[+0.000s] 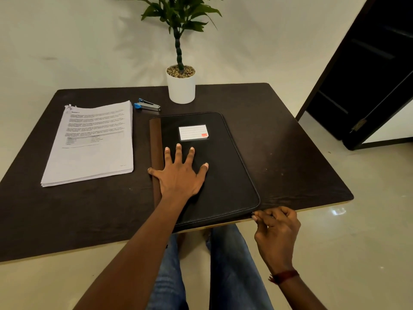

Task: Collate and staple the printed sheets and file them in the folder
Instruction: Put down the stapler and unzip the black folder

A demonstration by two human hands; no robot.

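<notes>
Dark surface (279, 135) carries everything. Far to the left of my left hand (178, 175) lies the stack of printed sheets (89, 144); its far corner looks already stapled, I think, though it is too small to be sure. Beyond it rests the stapler (147, 105). My left hand is open, pressing flat on the folder (223, 171), black with a brown spine, still closed. My right hand (277, 229) pinches its near corner, probably the zipper. Filing remains.

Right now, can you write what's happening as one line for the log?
left hand: flat on folder | right hand: pinching folder's near right corner | folder: closed | sheets: stacked left, untouched | stapler: idle
</notes>
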